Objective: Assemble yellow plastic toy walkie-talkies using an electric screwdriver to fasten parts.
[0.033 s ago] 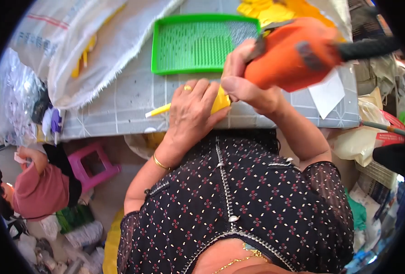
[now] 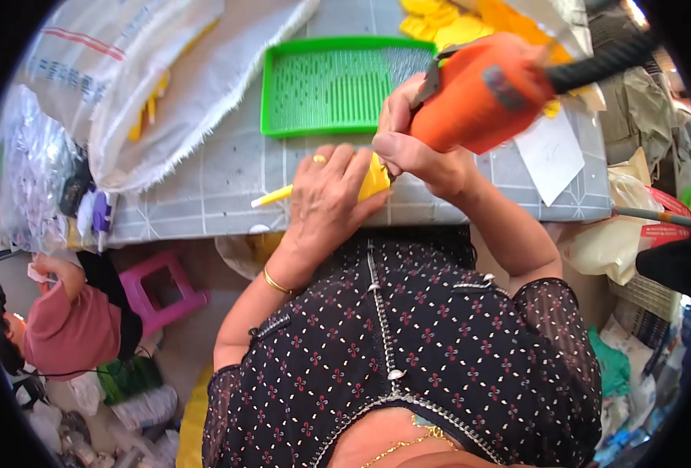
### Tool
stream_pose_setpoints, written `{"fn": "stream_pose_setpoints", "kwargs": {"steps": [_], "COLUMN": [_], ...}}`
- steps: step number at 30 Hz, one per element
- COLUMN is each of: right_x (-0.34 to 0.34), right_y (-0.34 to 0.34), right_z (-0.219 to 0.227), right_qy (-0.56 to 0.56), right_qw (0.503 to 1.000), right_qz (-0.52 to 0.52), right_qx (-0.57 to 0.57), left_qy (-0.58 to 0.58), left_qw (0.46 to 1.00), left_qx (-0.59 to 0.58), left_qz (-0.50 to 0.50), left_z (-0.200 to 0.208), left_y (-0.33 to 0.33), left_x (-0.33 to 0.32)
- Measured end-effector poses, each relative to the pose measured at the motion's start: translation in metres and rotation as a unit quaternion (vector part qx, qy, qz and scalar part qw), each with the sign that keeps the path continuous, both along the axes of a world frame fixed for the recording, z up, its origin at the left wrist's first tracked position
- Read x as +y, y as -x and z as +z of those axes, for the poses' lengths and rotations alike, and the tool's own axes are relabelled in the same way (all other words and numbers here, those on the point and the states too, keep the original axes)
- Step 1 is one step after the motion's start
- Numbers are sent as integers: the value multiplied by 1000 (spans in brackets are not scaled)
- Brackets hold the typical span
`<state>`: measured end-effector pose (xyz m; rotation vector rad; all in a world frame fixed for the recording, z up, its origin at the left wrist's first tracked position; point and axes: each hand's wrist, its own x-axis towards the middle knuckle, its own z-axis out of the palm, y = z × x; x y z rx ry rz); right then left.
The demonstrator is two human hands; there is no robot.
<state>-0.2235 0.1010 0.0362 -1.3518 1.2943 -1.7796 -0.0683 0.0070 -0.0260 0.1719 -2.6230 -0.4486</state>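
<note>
At the table's near edge my left hand [image 2: 328, 187] is closed over a yellow plastic piece [image 2: 374, 181], pressing it down. A thin yellow stick with a white tip [image 2: 273, 195] pokes out to the left from under that hand; whether it belongs to the same piece is hidden. My right hand [image 2: 427, 156] grips an orange corded power tool [image 2: 482, 93], like an electric screwdriver, tilted with its working end down at the yellow piece. The fingers hide the tool's tip. Just beyond my hands lies a green ridged tray [image 2: 270, 93] with small silvery bits at its right end.
A white woven sack [image 2: 205, 86] with yellow parts covers the table's left. Yellow pieces [image 2: 447, 27] are heaped at the far right, near a white paper sheet [image 2: 552, 160]. The tool's black cord [image 2: 606, 62] runs off right. A person [image 2: 72, 327] and a pink stool [image 2: 158, 296] are lower left.
The orange tool and its cord sit slightly farther left in the picture, and the cord slants up more. The tray and the table appear slightly lower. Both hands keep their holds.
</note>
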Motion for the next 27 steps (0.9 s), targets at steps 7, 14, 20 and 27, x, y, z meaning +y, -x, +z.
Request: {"fn": "stream_pose_setpoints", "kwargs": {"steps": [7, 14, 20, 27], "right_x": [50, 101, -100, -378], "right_y": [52, 108, 7, 35], "right_z": [14, -7, -4, -72], "right_qy": [112, 114, 47, -73], "right_qw": [933, 621, 884, 787], "right_qz": [-342, -667, -137, -146], "right_qx": [-27, 396, 443, 595], "left_qy": [-25, -218, -187, -171], "left_qw": [996, 933, 878, 891], "left_qx": [-41, -88, -251, -194], "left_qz": [73, 273, 361, 373], "left_z": [32, 28, -96, -145], "left_y": [-43, -216, -282, -258], "left_x": [-11, -35, -46, -65]}}
